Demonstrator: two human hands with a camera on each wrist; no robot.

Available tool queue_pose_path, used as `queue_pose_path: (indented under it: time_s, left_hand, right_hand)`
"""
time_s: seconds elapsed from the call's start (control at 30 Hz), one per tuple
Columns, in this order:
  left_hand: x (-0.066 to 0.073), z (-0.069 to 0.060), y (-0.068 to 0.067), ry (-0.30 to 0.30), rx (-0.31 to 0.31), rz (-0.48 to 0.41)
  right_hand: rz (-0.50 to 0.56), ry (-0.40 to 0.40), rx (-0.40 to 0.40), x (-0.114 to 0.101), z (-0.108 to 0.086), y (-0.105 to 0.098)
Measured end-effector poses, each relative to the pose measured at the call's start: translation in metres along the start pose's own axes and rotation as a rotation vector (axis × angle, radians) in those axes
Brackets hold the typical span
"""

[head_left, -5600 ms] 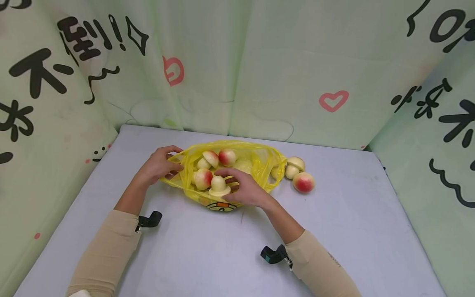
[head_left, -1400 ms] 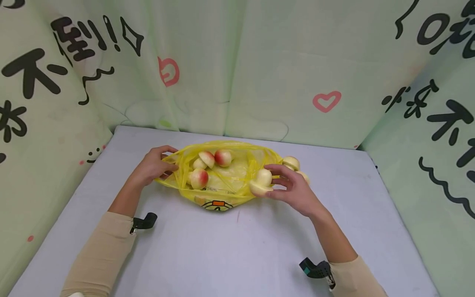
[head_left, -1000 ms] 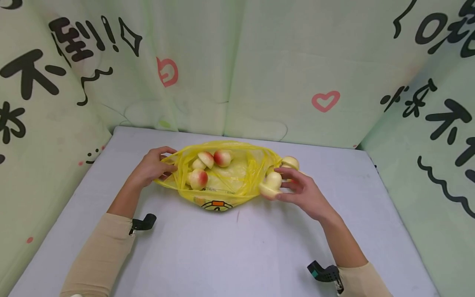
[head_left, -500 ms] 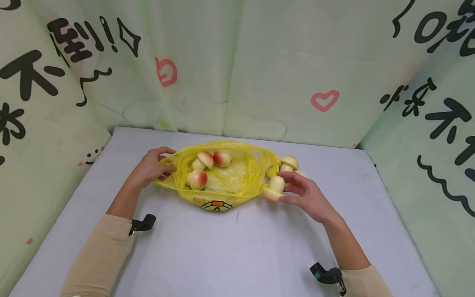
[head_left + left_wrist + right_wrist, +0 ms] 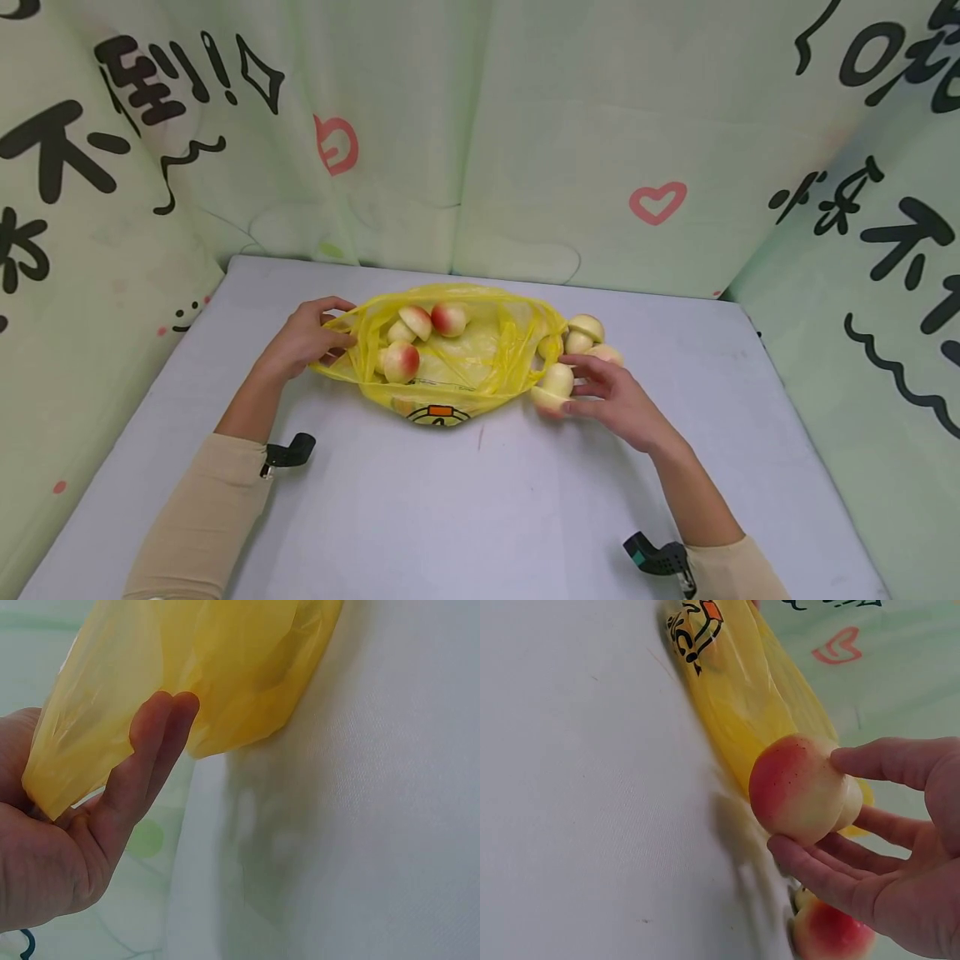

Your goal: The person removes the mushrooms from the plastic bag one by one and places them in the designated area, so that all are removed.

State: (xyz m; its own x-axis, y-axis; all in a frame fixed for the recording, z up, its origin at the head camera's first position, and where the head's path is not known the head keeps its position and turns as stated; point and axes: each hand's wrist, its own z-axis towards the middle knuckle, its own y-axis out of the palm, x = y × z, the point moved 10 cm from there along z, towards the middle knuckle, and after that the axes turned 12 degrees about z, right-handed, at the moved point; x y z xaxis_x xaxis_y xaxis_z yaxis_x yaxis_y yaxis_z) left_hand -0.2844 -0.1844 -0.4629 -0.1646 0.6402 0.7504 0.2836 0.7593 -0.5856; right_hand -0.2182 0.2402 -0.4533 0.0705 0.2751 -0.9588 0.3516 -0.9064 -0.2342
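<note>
My right hand [image 5: 611,402] holds a toy mushroom [image 5: 556,385] by its cap, thumb on one side and fingers on the other. The stem points up in the head view; the right wrist view shows the cap's red blush [image 5: 784,776]. It is just off the right end of a yellow plastic bag [image 5: 480,398]. At the bag's left end my left hand [image 5: 306,335] grips the edge, and the film passes between thumb and fingers in the left wrist view. Inside the bag lie a tilted mushroom [image 5: 411,323] and two more with red caps [image 5: 450,319].
Beyond the bag's right end a pale mushroom [image 5: 585,332] and a red-capped one [image 5: 832,931] rest on the white table [image 5: 465,517]; my right hand partly covers the latter in the head view. Printed green curtains [image 5: 555,167] stand behind and on both sides.
My right hand has lifted the mushroom out of the bag's front middle and carried it right, past the bag's end; lately it has sunk slightly. The left hand keeps its grip on the bag.
</note>
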Motion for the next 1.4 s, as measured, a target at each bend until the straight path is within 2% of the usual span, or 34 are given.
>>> queue_pose_path:
  time_s: [0.3, 0.53, 0.73, 1.1, 1.27, 1.4]
  left_hand:
    - [0.000, -0.001, 0.000, -0.003, 0.007, 0.004]
    - [0.001, 0.000, 0.002, 0.000, 0.001, 0.001]
    - [0.000, 0.000, 0.000, -0.007, 0.009, 0.014]
    - [-0.002, 0.001, -0.001, -0.014, 0.010, 0.013]
    - [-0.002, 0.000, -0.001, -0.014, 0.011, 0.012]
    - [-0.003, -0.002, -0.001, -0.018, 0.009, 0.013]
  right_hand:
    - [-0.084, 0.009, 0.028, 0.001, 0.005, 0.003]
    - [-0.096, 0.005, 0.015, -0.004, 0.006, 0.007]
    - [-0.117, 0.033, 0.020, -0.006, 0.009, 0.006]
    - [-0.051, 0.181, 0.072, 0.001, 0.011, 0.004]
    - [-0.026, 0.171, 0.060, 0.001, 0.013, 0.008]
    - [-0.051, 0.144, 0.054, 0.000, 0.013, 0.008]
